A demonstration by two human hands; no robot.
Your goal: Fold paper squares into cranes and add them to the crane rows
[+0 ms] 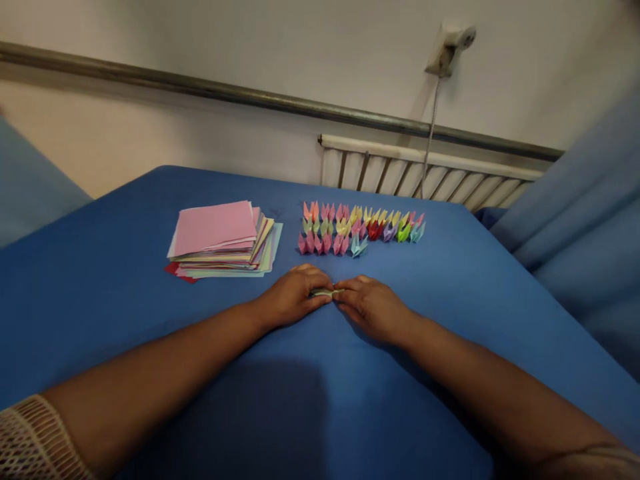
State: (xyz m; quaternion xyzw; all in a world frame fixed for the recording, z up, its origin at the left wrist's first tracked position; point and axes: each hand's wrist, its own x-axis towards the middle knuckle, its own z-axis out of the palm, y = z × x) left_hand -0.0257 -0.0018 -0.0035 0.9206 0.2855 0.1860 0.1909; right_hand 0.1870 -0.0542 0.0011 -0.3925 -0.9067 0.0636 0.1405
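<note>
A small piece of pale yellow-green folded paper point(324, 292) lies between my two hands, low over the blue table. My left hand point(299, 293) pinches its left end between thumb and fingers. From the other side, my right hand point(369, 303) grips the right end, with its fingertips close to those of the left. Most of the paper is hidden under the fingers. Just beyond my hands stand rows of folded paper cranes point(343, 227) in pink, yellow, green, red, purple and light blue.
To the left sits a stack of coloured paper sheets point(216, 230), pink on top. The blue-covered table point(240, 393) extends around my hands. Behind it are a radiator point(380, 150), a rail point(250, 97) and a wall socket point(447, 50) with a cord. A blue curtain point(590, 220) hangs at right.
</note>
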